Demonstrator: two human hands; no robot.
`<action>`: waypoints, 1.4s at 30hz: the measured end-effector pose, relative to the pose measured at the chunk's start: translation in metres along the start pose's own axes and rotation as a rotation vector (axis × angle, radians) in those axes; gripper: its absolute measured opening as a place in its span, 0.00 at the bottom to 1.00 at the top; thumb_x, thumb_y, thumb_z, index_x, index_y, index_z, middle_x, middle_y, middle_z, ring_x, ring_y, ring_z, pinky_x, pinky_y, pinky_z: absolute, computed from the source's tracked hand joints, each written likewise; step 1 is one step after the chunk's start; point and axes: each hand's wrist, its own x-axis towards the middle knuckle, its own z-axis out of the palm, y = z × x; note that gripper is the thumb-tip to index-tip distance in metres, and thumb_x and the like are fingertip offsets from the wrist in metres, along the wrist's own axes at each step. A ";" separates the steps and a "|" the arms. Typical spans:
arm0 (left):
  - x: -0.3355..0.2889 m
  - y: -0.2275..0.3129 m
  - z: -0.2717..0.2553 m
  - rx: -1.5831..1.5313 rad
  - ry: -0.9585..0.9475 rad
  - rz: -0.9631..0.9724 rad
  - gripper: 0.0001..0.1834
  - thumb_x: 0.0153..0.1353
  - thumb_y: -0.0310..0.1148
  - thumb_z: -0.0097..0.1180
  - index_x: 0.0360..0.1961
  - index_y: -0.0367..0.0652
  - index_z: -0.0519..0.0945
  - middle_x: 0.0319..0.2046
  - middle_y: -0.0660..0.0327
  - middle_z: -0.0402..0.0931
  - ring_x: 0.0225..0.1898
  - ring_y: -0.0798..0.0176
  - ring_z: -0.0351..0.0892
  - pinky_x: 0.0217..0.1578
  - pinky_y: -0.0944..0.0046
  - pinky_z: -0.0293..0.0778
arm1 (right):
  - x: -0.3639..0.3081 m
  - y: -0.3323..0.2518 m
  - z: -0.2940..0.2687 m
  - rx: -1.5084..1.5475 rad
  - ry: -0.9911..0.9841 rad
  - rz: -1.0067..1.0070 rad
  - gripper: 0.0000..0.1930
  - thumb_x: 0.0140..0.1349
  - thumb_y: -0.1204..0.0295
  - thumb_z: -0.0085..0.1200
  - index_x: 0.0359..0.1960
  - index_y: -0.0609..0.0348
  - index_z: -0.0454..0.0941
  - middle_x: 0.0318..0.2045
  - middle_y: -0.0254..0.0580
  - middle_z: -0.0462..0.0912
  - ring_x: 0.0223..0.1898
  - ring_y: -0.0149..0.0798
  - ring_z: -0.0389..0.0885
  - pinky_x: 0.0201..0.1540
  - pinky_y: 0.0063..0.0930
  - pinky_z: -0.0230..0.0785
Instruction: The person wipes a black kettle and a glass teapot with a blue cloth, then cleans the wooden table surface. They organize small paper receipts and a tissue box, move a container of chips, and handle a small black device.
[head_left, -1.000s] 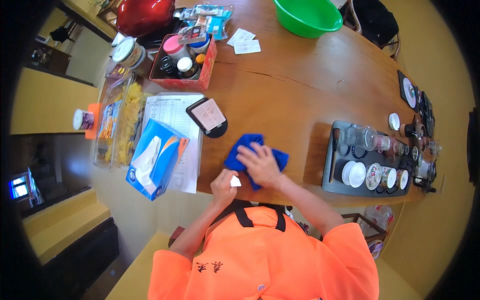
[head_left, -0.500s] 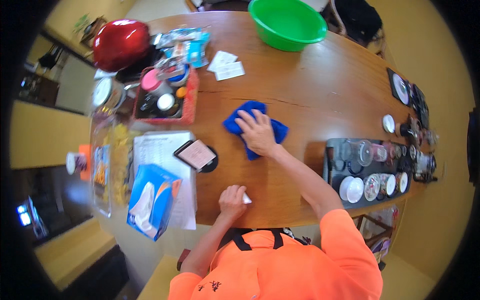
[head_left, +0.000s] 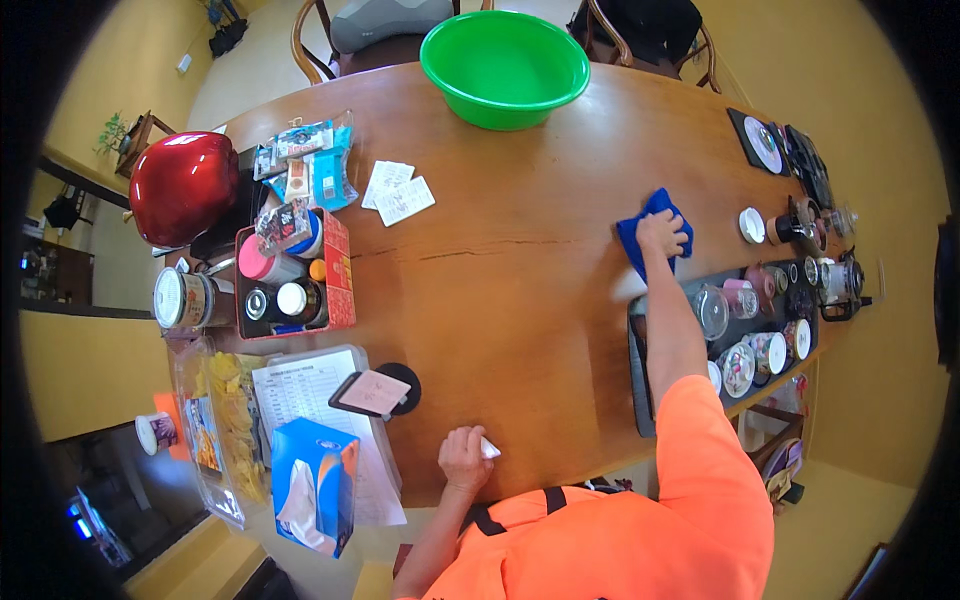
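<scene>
On the right part of the wooden table (head_left: 480,330), my right hand (head_left: 661,236) presses on a bunched blue cloth (head_left: 632,240), its fingers curled over the fabric. The cloth lies just beyond the far left corner of a dark tray (head_left: 640,385). Near the table's front edge rests my left hand (head_left: 463,460), closed around a small white crumpled piece, perhaps tissue (head_left: 489,449). Its far side is hidden in the fingers.
A green basin (head_left: 505,75) stands at the far edge. White cards (head_left: 405,200), a red box of jars (head_left: 340,275), papers (head_left: 300,380), a phone-like stand (head_left: 372,392) and a tissue box (head_left: 315,470) occupy the left. Lidded jars (head_left: 738,370) fill the tray; a glass pot (head_left: 840,283) sits beyond.
My right hand has slid the blue cloth from mid-table to the right, up to the tray. The left hand stays by the front edge with the white piece. The view has shifted.
</scene>
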 end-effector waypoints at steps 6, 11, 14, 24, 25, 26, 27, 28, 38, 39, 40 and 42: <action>0.002 -0.002 -0.001 0.000 -0.038 -0.014 0.16 0.40 0.28 0.57 0.35 0.47 0.77 0.30 0.60 0.73 0.32 0.54 0.75 0.29 0.56 0.70 | -0.043 -0.088 0.018 -0.037 0.084 -0.508 0.25 0.61 0.58 0.51 0.61 0.45 0.69 0.65 0.38 0.64 0.60 0.57 0.63 0.57 0.60 0.60; -0.001 -0.006 0.001 0.004 -0.015 0.006 0.15 0.40 0.28 0.58 0.35 0.47 0.78 0.30 0.60 0.73 0.32 0.55 0.75 0.29 0.57 0.70 | -0.096 -0.161 0.039 0.123 0.064 -1.038 0.29 0.58 0.59 0.58 0.63 0.44 0.68 0.66 0.37 0.63 0.67 0.57 0.57 0.63 0.64 0.52; 0.000 -0.007 -0.001 0.023 -0.015 -0.002 0.14 0.42 0.29 0.59 0.35 0.48 0.78 0.30 0.61 0.74 0.31 0.55 0.75 0.30 0.58 0.71 | -0.063 -0.130 0.039 0.084 0.099 -1.044 0.28 0.61 0.60 0.54 0.65 0.43 0.65 0.67 0.33 0.62 0.67 0.54 0.57 0.64 0.68 0.48; -0.001 -0.005 -0.001 -0.057 0.012 -0.044 0.18 0.41 0.32 0.60 0.38 0.46 0.78 0.32 0.61 0.74 0.32 0.57 0.75 0.31 0.59 0.71 | -0.064 -0.106 -0.015 -0.191 0.164 -0.771 0.21 0.61 0.62 0.52 0.57 0.50 0.73 0.64 0.42 0.67 0.65 0.54 0.60 0.61 0.59 0.57; -0.001 -0.006 -0.001 -0.052 0.003 -0.040 0.18 0.41 0.32 0.60 0.38 0.46 0.78 0.32 0.61 0.73 0.33 0.57 0.75 0.31 0.59 0.71 | -0.078 -0.120 -0.020 -0.186 0.234 -0.902 0.19 0.61 0.63 0.53 0.54 0.52 0.76 0.61 0.44 0.70 0.63 0.54 0.63 0.60 0.56 0.60; -0.001 -0.007 -0.001 -0.047 -0.007 -0.037 0.18 0.41 0.32 0.61 0.38 0.46 0.78 0.31 0.61 0.73 0.33 0.57 0.75 0.31 0.59 0.71 | -0.086 -0.139 -0.011 0.109 0.186 -1.150 0.17 0.58 0.64 0.56 0.49 0.52 0.78 0.56 0.43 0.74 0.60 0.53 0.67 0.57 0.53 0.63; -0.002 -0.007 -0.002 -0.045 -0.021 -0.029 0.18 0.40 0.32 0.61 0.38 0.46 0.78 0.31 0.61 0.73 0.33 0.57 0.75 0.32 0.59 0.71 | -0.094 -0.160 -0.004 0.412 0.131 -1.377 0.14 0.56 0.65 0.59 0.44 0.51 0.81 0.50 0.42 0.78 0.56 0.52 0.70 0.54 0.50 0.67; -0.002 -0.008 -0.003 -0.051 -0.021 -0.036 0.18 0.41 0.32 0.61 0.38 0.46 0.78 0.31 0.61 0.73 0.33 0.57 0.75 0.32 0.59 0.71 | -0.118 -0.185 -0.005 0.433 -0.019 -1.480 0.15 0.55 0.66 0.61 0.45 0.51 0.80 0.46 0.42 0.80 0.54 0.48 0.73 0.54 0.41 0.69; 0.001 -0.010 -0.007 -0.108 -0.025 -0.050 0.18 0.41 0.32 0.60 0.38 0.45 0.78 0.28 0.61 0.70 0.31 0.58 0.74 0.29 0.60 0.69 | -0.208 -0.274 0.004 0.261 -0.192 -1.681 0.27 0.44 0.71 0.69 0.51 0.42 0.80 0.56 0.38 0.74 0.60 0.47 0.67 0.57 0.46 0.66; 0.001 -0.010 -0.007 -0.104 -0.032 -0.047 0.18 0.41 0.32 0.60 0.38 0.45 0.77 0.28 0.61 0.69 0.31 0.58 0.74 0.29 0.60 0.69 | -0.207 -0.275 0.002 0.259 -0.150 -1.753 0.30 0.43 0.72 0.70 0.53 0.40 0.79 0.59 0.37 0.72 0.62 0.47 0.65 0.57 0.48 0.66; 0.001 -0.010 -0.007 -0.104 -0.030 -0.050 0.18 0.41 0.32 0.60 0.38 0.45 0.78 0.27 0.61 0.69 0.31 0.58 0.74 0.29 0.60 0.68 | -0.207 -0.280 0.001 0.207 -0.161 -1.801 0.32 0.42 0.72 0.71 0.54 0.38 0.78 0.61 0.37 0.70 0.63 0.47 0.63 0.58 0.49 0.65; 0.000 -0.010 -0.006 -0.103 -0.027 -0.053 0.18 0.40 0.33 0.60 0.38 0.45 0.78 0.27 0.61 0.69 0.31 0.58 0.73 0.29 0.60 0.68 | -0.207 -0.293 -0.002 0.104 -0.182 -1.890 0.37 0.41 0.71 0.72 0.58 0.33 0.76 0.66 0.36 0.65 0.67 0.47 0.58 0.59 0.52 0.63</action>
